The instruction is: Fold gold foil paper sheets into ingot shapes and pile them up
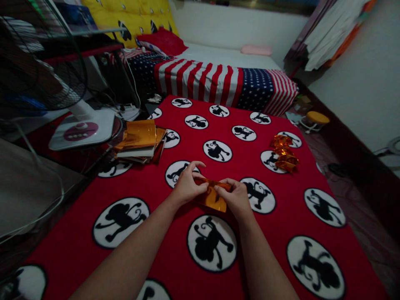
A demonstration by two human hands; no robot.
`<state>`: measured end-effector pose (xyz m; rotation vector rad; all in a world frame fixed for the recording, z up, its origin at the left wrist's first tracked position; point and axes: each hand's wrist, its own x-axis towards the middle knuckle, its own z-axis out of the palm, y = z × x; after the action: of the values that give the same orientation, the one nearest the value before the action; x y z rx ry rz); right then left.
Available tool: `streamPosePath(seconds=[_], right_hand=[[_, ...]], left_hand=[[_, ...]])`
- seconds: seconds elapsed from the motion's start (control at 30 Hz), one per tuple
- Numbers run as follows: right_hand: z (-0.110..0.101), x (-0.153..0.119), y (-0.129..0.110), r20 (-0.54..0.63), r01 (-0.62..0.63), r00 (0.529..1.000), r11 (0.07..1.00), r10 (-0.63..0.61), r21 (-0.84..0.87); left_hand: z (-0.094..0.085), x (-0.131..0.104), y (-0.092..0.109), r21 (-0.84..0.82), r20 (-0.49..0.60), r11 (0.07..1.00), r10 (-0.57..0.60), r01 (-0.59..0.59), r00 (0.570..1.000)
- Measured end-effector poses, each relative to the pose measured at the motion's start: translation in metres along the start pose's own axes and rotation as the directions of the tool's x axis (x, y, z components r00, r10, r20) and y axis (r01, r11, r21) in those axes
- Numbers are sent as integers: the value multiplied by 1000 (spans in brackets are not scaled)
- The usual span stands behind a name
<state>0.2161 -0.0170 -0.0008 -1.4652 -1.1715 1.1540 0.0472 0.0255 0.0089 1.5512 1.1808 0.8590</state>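
Both my hands grip one sheet of shiny gold foil paper point(215, 201) just above the red cloth. My left hand point(189, 184) pinches its left end between thumb and fingers, with the index finger lifted off. At the other end, my right hand point(235, 196) has its thumb pressed on the top and its fingers behind. The sheet looks partly folded along its far edge. Left of my hands lies a stack of gold foil papers point(137, 135) with pale sheets beneath. Several folded gold pieces point(284, 152) sit in a small heap on the right.
A red cloth point(150, 179) with monkey prints covers the surface. A fan with a white base point(84, 129) stands at the left, cables around it. Beyond are a bed with a striped, starred cover point(200, 81) and, at the right, a yellow-topped stool point(317, 117).
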Motion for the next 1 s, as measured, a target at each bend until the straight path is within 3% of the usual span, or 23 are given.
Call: streamPosePath(seconds=[0.57, 1.0], right_hand=[[-9, 0, -5, -10, -31, 999, 1000, 31, 3], [-13, 0, -4, -1, -46, 999, 999, 46, -9]], left_hand=[[-8, 1, -4, 59, -39, 998, 23, -20, 999], [-18, 4, -7, -94, 99, 996, -3, 12, 995]])
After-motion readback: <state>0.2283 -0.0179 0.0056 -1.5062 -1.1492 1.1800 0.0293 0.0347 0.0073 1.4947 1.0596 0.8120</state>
